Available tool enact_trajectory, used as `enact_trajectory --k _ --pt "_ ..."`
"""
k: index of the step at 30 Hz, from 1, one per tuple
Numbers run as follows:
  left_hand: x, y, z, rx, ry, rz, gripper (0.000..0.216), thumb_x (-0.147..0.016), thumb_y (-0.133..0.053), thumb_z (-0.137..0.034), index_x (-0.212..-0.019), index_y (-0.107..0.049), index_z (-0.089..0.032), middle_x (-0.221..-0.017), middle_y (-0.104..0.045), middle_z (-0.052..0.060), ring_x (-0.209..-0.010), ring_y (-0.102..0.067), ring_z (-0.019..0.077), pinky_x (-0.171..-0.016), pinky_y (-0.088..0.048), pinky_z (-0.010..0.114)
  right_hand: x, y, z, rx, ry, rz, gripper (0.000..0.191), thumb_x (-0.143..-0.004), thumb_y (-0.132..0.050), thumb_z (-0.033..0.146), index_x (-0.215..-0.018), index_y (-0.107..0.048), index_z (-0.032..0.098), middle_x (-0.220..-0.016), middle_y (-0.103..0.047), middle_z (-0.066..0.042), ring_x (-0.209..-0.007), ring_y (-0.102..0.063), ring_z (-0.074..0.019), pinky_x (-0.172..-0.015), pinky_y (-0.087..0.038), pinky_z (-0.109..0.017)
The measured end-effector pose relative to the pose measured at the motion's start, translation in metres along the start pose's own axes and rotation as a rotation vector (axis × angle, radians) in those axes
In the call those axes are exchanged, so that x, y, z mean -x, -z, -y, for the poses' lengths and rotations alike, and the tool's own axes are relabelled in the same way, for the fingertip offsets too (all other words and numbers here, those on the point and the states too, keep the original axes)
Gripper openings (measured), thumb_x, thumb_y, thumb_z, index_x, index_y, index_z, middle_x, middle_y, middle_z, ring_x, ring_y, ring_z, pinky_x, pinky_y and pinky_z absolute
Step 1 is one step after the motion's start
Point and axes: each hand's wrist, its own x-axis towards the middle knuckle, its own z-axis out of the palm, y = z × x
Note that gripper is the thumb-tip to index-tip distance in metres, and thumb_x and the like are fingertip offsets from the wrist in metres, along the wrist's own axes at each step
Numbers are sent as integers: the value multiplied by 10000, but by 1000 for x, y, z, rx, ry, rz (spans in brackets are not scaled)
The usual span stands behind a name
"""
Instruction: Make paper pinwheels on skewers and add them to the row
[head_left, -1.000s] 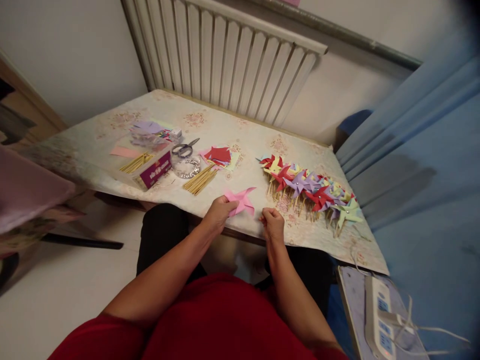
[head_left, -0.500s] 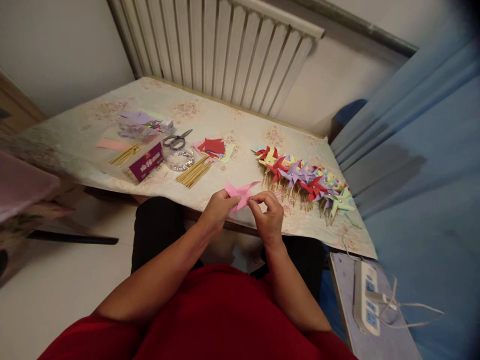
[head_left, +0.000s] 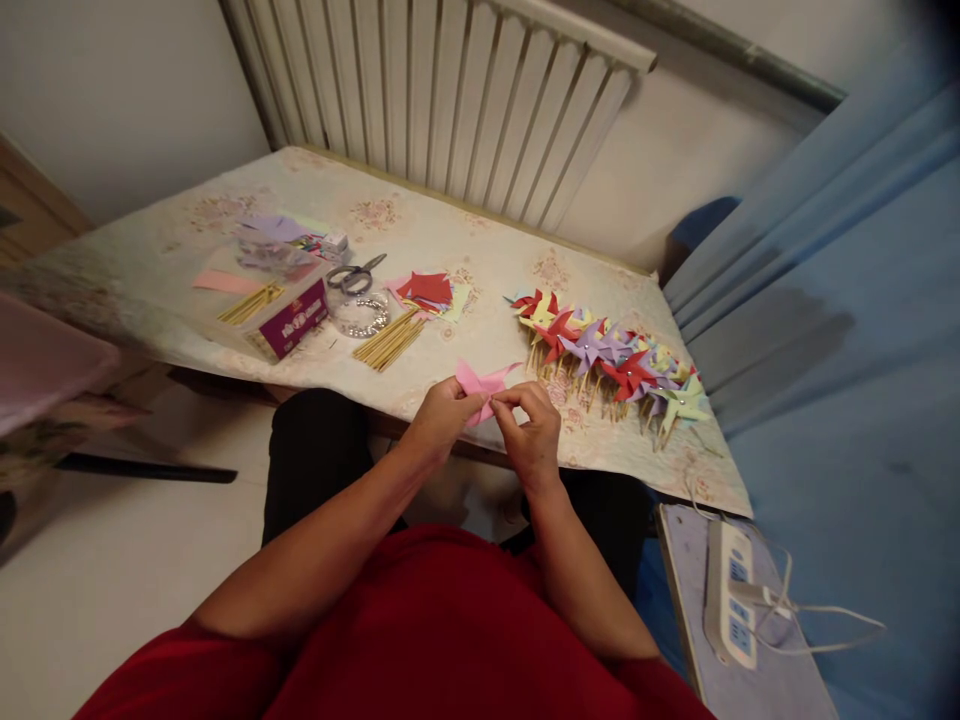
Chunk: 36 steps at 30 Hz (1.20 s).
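Note:
A pink paper pinwheel (head_left: 487, 383) is held above the table's front edge, its blades folded inward. My left hand (head_left: 442, 412) is closed on its left side, with the thumb across the paper near the middle. Against the pinwheel's centre, the thumb and forefinger of my right hand (head_left: 531, 425) are pinched together; whatever they grip is too small to make out. Finished pinwheels (head_left: 592, 348) in red, yellow, purple and green lie in a row on sticks to the right. Just beyond my left hand are a bundle of thin sticks (head_left: 388, 340) and a clear dish of silvery pins (head_left: 365, 316).
Stacked coloured paper pieces (head_left: 426, 290) and scissors (head_left: 356, 274) lie mid-table. At the left stands a clear box with a purple label (head_left: 298, 318), holding more sticks. A power strip (head_left: 731, 595) with cables rests on a side stand at the lower right.
My right hand has shifted slightly left, its pinched fingertips closer to the pinwheel's centre. The pinwheel has tilted a little in my left hand.

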Motion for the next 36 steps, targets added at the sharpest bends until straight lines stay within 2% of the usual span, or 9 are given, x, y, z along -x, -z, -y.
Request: enact_trajectory --k 17,24,27,30,36 --pt "4 0 0 -96 -44 40 200 -658 -708 -304 -676 -591 -143 -587 -519 -50 -585 -441 82 -581 -359 212 0 0 -2 -21 22 9 122 -879 -632 204 -758 -639 215 -729 -594 -6 -756 -549 -172 -730 -446 -329" --pt "2 2 2 -178 -63 43 211 -683 -676 -333 -700 -575 -149 -627 -515 -50 -582 -404 77 -572 -323 222 0 0 -2 -9 -12 28 136 -875 -626 214 -739 -634 226 -723 -600 -8 -757 -554 -180 -733 -451 -339" --pt "2 4 3 -315 -123 19 184 -728 -629 -321 -693 -555 -157 -612 -473 -60 -578 -373 80 -561 -299 231 0 0 -2 -15 -13 37 142 -875 -625 212 -734 -629 222 -722 -602 -9 -754 -551 -180 -727 -447 -337" --pt "1 5 5 -514 -245 -41 159 -766 -580 -269 -657 -522 -168 -593 -430 -61 -586 -354 89 -566 -283 242 0 0 -3 0 -19 56 153 -883 -621 222 -730 -623 222 -729 -608 -12 -756 -544 -182 -730 -442 -337" --pt "1 7 12 -710 -443 -77 168 -808 -517 -199 -647 -471 -189 -637 -473 -32 -629 -407 112 -606 -306 261 1 -1 -4 123 39 107 188 -910 -568 231 -733 -631 226 -743 -614 -30 -799 -519 -200 -778 -419 -357"
